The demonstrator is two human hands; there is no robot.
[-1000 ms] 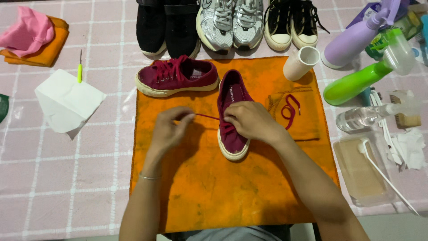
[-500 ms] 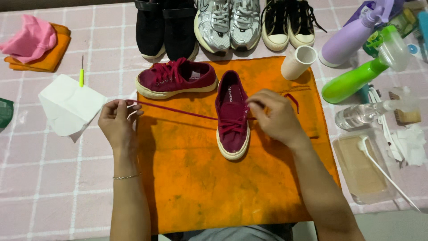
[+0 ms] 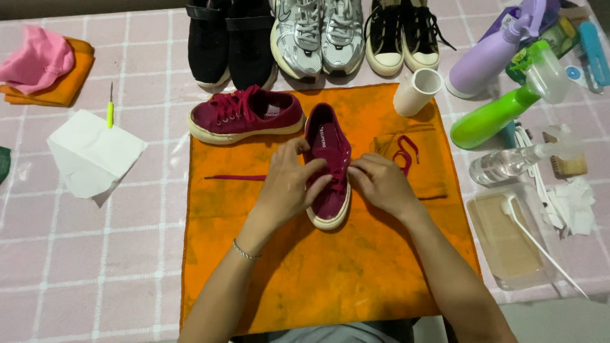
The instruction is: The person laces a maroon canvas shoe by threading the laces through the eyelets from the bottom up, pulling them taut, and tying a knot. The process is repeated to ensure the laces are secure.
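Since half a second ago the left hand (image 3: pixel 289 184) has come back in from the left edge of the orange cloth (image 3: pixel 330 279) to the shoe, and both hands now meet over its front half. That hand lies on the left flank of the maroon sneaker (image 3: pixel 327 162), fingers curled together and pinching at the eyelet area. From under it the maroon lace (image 3: pixel 234 177) trails left across the cloth in a nearly straight line. The right hand (image 3: pixel 381 184) presses against the shoe's right side, fingers bent inward and closed on the lacing at the tongue; exactly what its fingertips pinch is hidden.

The sneaker stands upright at the centre of the frame on the cloth. Its long axis runs up and down the picture, with the white toe cap toward the bottom and the open heel toward the top.

Just up and left of it lies the second maroon sneaker (image 3: pixel 246 114), fully laced and set crosswise. A loose loop of maroon lace (image 3: pixel 404 152) rests on the cloth to the right. Beyond the cloth's upper edge stand black shoes (image 3: pixel 232 44), silver trainers (image 3: pixel 321 35) and black-and-white sneakers (image 3: pixel 403 35). A white cup (image 3: pixel 416 92) sits at the cloth's upper right corner, with a green spray bottle (image 3: pixel 492 117) and a lilac bottle (image 3: pixel 486 60) further right on the table (image 3: pixel 82 254).
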